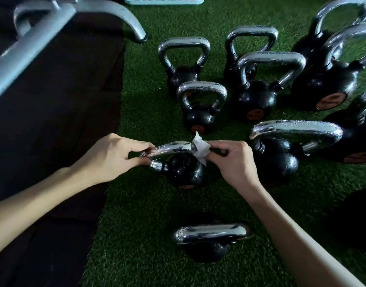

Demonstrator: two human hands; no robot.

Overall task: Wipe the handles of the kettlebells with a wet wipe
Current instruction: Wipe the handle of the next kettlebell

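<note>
Green turf underfoot, dark rubber mat running along its left edge, and a grey metal frame slanting over that mat. Both hands are on 1 black kettlebell that stands on the turf right at the mat's edge.

Left hand: thumb and fingers curled, pinching the left end of the chrome handle. Right hand: fingers bunched round the wet wipe, and the wipe is wrapped over the handle's right bend, a white corner poking up beyond the knuckles. So that's 2 firm pinches, 1 on bare metal, 1 on the cloth, with a shiny stretch of handle showing between them.

Just beyond the grip sits a small kettlebell, upright and not touching the wipe. Right of the grip, near the right hand's knuckles, a bigger kettlebell, its handle beaded with droplets. Farther out from the grip, more kettlebells cluster, the largest away to the right, wet handles too.

On the person's side of the grip, between the 2 forearms, a lone kettlebell stands apart, its handle smooth and bright.
</note>
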